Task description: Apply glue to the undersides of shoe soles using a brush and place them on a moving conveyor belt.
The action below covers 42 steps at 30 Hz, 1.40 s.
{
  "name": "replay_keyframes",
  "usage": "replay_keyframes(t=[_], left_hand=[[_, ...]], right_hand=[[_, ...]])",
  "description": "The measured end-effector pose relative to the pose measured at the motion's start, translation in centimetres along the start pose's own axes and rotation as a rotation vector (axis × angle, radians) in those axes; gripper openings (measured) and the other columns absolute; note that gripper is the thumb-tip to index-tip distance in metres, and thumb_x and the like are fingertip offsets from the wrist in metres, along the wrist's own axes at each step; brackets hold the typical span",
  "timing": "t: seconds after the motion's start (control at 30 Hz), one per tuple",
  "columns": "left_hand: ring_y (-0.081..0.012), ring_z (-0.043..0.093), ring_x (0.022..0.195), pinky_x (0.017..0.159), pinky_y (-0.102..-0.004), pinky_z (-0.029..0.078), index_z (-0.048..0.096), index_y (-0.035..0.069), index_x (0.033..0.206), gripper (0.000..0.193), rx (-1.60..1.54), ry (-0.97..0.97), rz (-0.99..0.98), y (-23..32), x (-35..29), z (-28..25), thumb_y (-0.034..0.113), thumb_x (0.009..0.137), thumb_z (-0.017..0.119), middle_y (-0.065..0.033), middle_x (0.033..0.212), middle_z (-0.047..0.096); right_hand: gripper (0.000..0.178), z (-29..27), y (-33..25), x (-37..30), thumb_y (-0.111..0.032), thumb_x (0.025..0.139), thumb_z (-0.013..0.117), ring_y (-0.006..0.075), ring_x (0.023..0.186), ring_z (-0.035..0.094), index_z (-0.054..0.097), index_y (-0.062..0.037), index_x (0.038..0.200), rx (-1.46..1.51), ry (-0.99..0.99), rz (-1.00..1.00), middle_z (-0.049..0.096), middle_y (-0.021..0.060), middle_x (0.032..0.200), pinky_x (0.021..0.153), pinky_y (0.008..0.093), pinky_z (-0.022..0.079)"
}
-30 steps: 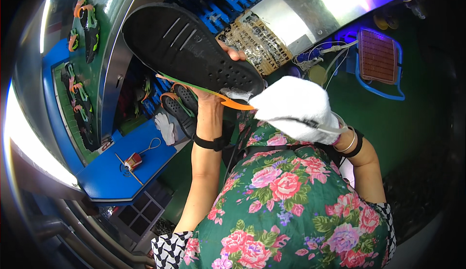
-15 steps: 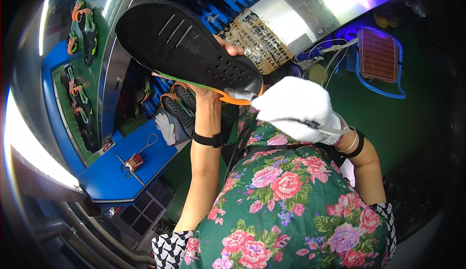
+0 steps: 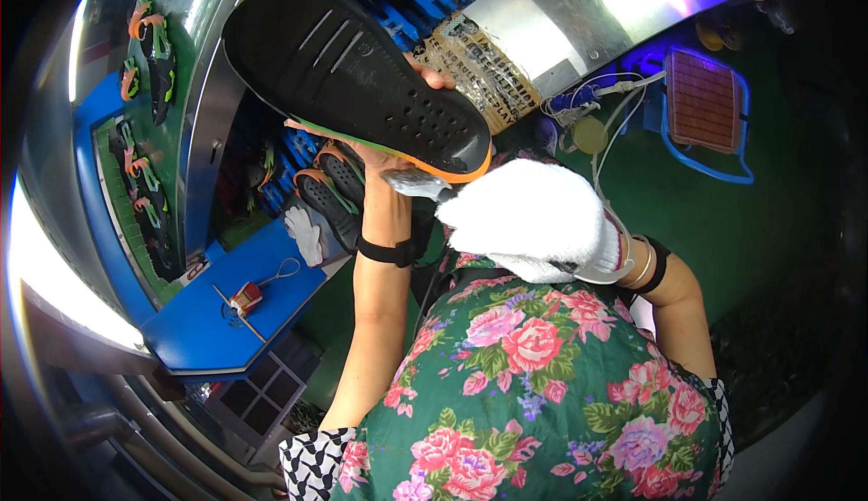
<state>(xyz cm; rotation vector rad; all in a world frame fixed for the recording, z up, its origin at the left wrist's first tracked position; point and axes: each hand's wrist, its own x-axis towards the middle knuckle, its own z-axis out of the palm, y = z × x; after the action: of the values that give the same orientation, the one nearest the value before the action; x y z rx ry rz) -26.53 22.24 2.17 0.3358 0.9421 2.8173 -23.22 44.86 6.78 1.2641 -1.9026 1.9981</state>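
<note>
My bare left hand (image 3: 384,155) is closed round a black footbed (image 3: 357,76) with slots, small holes and a green-to-orange edge. It holds the footbed up and tilted, and the fingers are partly hidden behind it. My right hand (image 3: 533,216), in a white knitted glove, is closed on a brush (image 3: 416,183) whose flat whitish-grey head shows beyond the glove; its handle is hidden. That brush head is just below the footbed's orange rim, overlapping my left wrist in view. Whether it touches the rim, I cannot tell.
A blue ledge (image 3: 212,320) at left bears a small red container (image 3: 244,298) and a white glove (image 3: 306,234). Black sandals (image 3: 330,193) with orange-green straps stand behind my left forearm. More straps and soles lie along the machine (image 3: 145,175). A blue-framed chair (image 3: 707,103) stands at right.
My right hand with the brush has moved left and down, from the footbed's orange edge to below it. The footbed has risen slightly in view, still in my left hand.
</note>
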Motion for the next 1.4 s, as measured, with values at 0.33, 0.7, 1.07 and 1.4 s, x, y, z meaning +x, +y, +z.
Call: replay_keyframes(t=[0.33, 0.7, 1.07, 1.4], left_hand=[[-0.0325, 0.064, 0.111, 0.103, -0.0480, 0.052, 0.053, -0.006, 0.127, 0.083, 0.005, -0.039, -0.002, -0.3, 0.3, -0.9, 0.053, 0.077, 0.083, -0.0194, 0.112, 0.064], [-0.0344, 0.064, 0.105, 0.097, -0.0501, 0.055, 0.054, -0.007, 0.124, 0.086, 0.003, 0.042, 0.084, -1.1, 0.4, -0.6, 0.069, 0.084, 0.065, -0.0167, 0.107, 0.061], [-0.0345, 0.064, 0.105, 0.096, -0.0501, 0.055, 0.055, -0.008, 0.120, 0.086, -0.090, 0.129, 0.001, -1.5, 0.5, -0.4, 0.067, 0.081, 0.070, -0.0170, 0.104, 0.062], [-0.0312, 0.065, 0.098, 0.094, -0.0499, 0.053, 0.056, -0.008, 0.120, 0.078, -0.075, 0.075, 0.030, -1.6, 1.4, 0.8, 0.064, 0.089, 0.063, -0.0162, 0.106, 0.062]], right_hand=[[0.031, -0.4, 0.6, -1.1, -0.003, 0.076, 0.078, 0.0255, 0.091, 0.071, 0.076, -0.0119, 0.105, -0.003, -0.010, 0.025, 0.075, 0.0063, 0.106, 0.077, 0.0353, 0.057], [0.026, -2.1, 0.4, -1.2, -0.002, 0.076, 0.078, 0.0262, 0.089, 0.072, 0.076, -0.0111, 0.100, -0.023, -0.001, 0.116, 0.076, 0.0079, 0.103, 0.075, 0.0352, 0.057], [0.026, -2.1, 0.0, -0.4, -0.001, 0.075, 0.078, 0.0246, 0.087, 0.071, 0.077, -0.0110, 0.099, 0.027, -0.004, 0.093, 0.075, 0.0075, 0.102, 0.073, 0.0343, 0.057], [0.021, -2.2, 0.7, -1.3, 0.002, 0.072, 0.078, 0.0247, 0.081, 0.071, 0.076, -0.0055, 0.091, 0.015, 0.058, 0.204, 0.076, 0.0103, 0.096, 0.071, 0.0346, 0.057]])
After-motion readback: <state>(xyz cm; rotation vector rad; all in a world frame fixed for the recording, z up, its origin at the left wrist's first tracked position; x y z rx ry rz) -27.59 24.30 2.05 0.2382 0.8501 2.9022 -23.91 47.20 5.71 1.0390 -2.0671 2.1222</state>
